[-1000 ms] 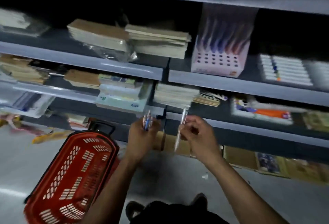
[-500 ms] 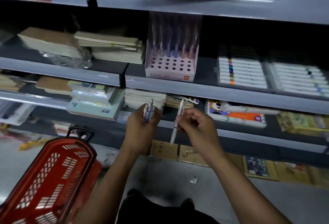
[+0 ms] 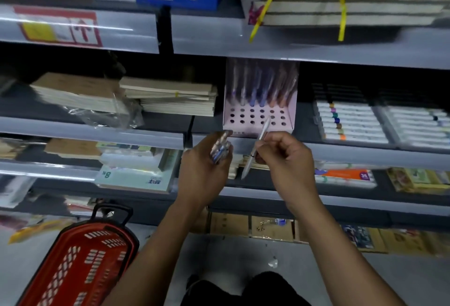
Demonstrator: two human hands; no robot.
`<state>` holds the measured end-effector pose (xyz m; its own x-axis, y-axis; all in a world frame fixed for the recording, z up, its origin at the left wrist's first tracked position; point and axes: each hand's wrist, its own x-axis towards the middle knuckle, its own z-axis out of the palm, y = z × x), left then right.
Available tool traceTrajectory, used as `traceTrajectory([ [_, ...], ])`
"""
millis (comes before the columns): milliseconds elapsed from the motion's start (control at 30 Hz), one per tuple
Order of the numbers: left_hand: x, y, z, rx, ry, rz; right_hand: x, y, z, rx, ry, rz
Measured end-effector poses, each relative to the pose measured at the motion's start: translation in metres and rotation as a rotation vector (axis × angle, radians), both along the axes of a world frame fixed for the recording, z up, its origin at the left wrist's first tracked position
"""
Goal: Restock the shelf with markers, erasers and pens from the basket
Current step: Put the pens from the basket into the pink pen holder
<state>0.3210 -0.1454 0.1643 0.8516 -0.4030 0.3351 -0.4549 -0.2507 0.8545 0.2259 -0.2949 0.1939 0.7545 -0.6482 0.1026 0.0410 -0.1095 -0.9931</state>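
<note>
My left hand (image 3: 203, 174) grips a small bunch of pens (image 3: 220, 147), their tips pointing up. My right hand (image 3: 286, 159) pinches a single white pen (image 3: 258, 146), held slanted with its upper end in front of the pink pen display box (image 3: 259, 111). That box stands on the middle shelf; its front rows of holes are empty and a row of pens stands at its back. The red basket (image 3: 80, 266) sits on the floor at the lower left, beside my left arm.
Stacks of notebooks (image 3: 170, 97) lie left of the pink box, and trays of paint tubes (image 3: 350, 123) lie to its right. Lower shelves hold paper packs (image 3: 136, 176) and coloured sets. Flat cardboard packs (image 3: 253, 228) line the floor under the shelving.
Both hands have risen toward the middle shelf and the view has tilted up. The white pen's upper end now reaches the front of the pink box.
</note>
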Motion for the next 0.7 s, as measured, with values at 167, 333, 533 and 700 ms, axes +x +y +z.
traceTrajectory([
  [167, 0.011, -0.001, 0.005, 0.083, -0.081, 0.045, 0.023, -0.007, 0.013, -0.102, -0.026, -0.032],
  [333, 0.013, -0.007, 0.002, 0.157, -0.099, 0.074, 0.038, -0.017, 0.029, -0.120, -0.035, -0.002],
  [533, 0.012, -0.012, 0.000, 0.157, -0.063, 0.073, 0.067, -0.030, 0.042, -0.115, -0.120, -0.097],
  [700, 0.013, -0.010, 0.001, 0.164, -0.073, 0.055, 0.087, -0.032, 0.040, -0.180, -0.163, -0.216],
])
